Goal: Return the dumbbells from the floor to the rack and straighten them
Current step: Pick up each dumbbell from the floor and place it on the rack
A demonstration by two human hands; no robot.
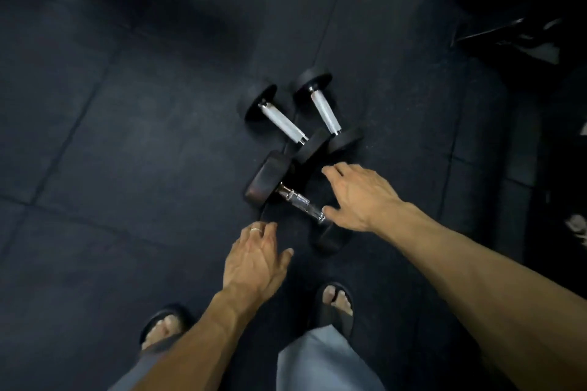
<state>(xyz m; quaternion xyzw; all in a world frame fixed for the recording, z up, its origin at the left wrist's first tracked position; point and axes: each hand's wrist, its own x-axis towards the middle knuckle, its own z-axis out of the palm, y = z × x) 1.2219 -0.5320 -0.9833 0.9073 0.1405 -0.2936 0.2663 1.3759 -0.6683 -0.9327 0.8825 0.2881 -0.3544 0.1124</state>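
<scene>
Dark rubber floor (127,152) holds three dumbbells (298,201). Right hand (359,197) and left hand (254,260) hover spread, grasping nothing.

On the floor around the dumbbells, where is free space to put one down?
Bare floor lies wide to the left of the three dumbbells. Ahead of them it is also free. Crowded: the dumbbells touch each other, and both hands and the feet close in behind; the rack fills the far right.
</scene>
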